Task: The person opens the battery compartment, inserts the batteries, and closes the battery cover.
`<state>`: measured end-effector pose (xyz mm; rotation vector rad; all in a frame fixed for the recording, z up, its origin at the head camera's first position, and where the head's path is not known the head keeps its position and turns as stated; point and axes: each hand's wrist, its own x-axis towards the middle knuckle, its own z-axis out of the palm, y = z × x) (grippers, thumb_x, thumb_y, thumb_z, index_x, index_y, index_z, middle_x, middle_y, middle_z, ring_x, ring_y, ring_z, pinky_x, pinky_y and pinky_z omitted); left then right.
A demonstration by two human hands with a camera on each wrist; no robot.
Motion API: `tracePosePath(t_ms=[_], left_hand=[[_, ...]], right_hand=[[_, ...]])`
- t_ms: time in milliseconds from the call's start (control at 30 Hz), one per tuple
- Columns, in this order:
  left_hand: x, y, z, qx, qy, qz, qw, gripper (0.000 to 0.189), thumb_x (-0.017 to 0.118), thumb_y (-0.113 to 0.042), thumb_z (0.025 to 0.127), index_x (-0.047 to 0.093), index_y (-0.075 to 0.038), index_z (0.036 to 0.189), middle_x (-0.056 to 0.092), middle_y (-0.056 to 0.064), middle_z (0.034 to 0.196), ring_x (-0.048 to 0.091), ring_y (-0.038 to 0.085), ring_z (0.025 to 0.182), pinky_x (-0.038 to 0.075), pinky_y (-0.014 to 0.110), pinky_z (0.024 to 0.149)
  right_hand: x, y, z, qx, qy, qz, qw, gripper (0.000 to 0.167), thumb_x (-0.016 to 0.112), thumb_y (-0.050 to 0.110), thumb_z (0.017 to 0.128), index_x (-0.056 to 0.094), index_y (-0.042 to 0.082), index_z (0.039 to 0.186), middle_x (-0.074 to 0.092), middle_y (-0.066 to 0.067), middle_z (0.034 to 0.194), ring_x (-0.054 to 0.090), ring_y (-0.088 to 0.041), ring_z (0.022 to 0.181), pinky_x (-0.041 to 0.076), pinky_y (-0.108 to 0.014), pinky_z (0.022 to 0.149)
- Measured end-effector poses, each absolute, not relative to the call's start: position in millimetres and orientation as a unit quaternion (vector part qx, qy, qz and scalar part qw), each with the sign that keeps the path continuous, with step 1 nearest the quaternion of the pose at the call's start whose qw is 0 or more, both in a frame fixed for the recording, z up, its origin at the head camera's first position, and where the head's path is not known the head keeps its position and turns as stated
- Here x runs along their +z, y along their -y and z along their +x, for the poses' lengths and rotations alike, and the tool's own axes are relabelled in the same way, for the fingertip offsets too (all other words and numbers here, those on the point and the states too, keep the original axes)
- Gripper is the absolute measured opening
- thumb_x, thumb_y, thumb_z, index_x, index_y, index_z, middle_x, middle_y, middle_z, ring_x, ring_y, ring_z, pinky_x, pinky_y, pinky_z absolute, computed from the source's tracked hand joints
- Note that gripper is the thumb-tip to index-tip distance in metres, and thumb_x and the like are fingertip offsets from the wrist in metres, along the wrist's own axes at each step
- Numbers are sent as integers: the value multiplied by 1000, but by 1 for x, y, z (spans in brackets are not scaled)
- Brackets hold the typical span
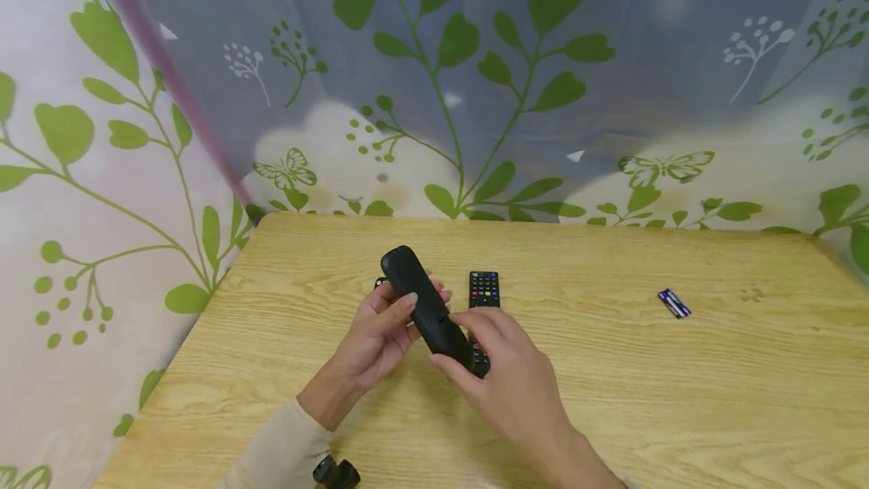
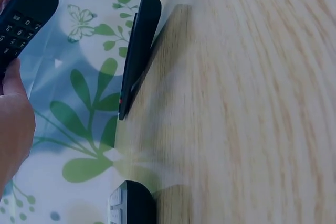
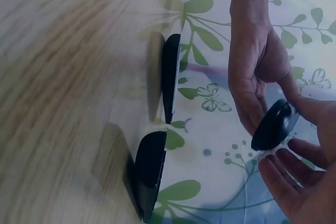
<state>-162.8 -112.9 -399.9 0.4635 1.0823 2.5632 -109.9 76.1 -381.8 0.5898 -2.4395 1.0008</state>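
Here both hands lift a black remote (image 1: 426, 306) above the tabletop (image 1: 611, 383), nearer its far left corner: the left hand (image 1: 376, 334) grips its upper half, the right hand (image 1: 505, 372) pinches its lower end. A second remote (image 1: 484, 289) lies just behind; batteries (image 1: 674, 302) lie toward the right edge.

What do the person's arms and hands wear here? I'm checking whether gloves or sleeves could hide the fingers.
No gloves: both the left hand and the right hand are bare. The left forearm has a beige long sleeve ending at the wrist. The right forearm shows no sleeve in the head view.
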Motion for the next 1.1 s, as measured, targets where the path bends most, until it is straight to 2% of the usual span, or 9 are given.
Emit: tracePosePath(t_ms=[100,433,667,867,967,1100], left_hand=[[-400,113,-162,898,-380,158,159,55,55,-4,96,24,7,141,52,16,123,56,27,116,43,39,100],[-396,114,-161,896,-402,134,134,52,60,-5,94,33,2,138,53,16,120,58,27,113,48,39,95],[-399,109,-163,892,-418,121,122,45,63,-7,93,39,3,129,58,13,115,61,25,108,50,39,91],[-399,111,-163,890,-417,137,124,28,57,-14,98,49,-2,122,61,12,115,60,26,110,49,43,94],[-398,113,-164,886,-424,140,125,28,54,-18,100,52,-2,122,63,12,115,60,26,110,48,44,94],[-397,114,-165,883,-432,134,124,23,52,-20,101,60,-6,117,65,11,113,61,25,109,48,43,93]], right_hand=[[-382,-74,-108,322,882,234,252,43,84,32,73,70,10,107,61,0,107,60,-13,92,55,-27,63],[-380,-63,-110,285,880,247,290,36,79,22,77,71,6,108,67,-2,104,65,-17,91,57,-30,65],[-381,-65,-112,298,875,253,285,34,78,12,75,72,3,107,70,-6,103,67,-20,90,57,-32,67],[-383,-70,-112,343,874,243,245,35,77,8,78,70,3,112,69,-7,106,68,-20,92,57,-29,69],[-381,-70,-112,378,873,227,209,36,76,9,81,69,6,116,68,-5,110,66,-18,97,57,-30,73],[-377,-70,-110,439,864,198,145,35,73,11,84,68,9,119,68,-2,111,66,-15,95,57,-27,72]])
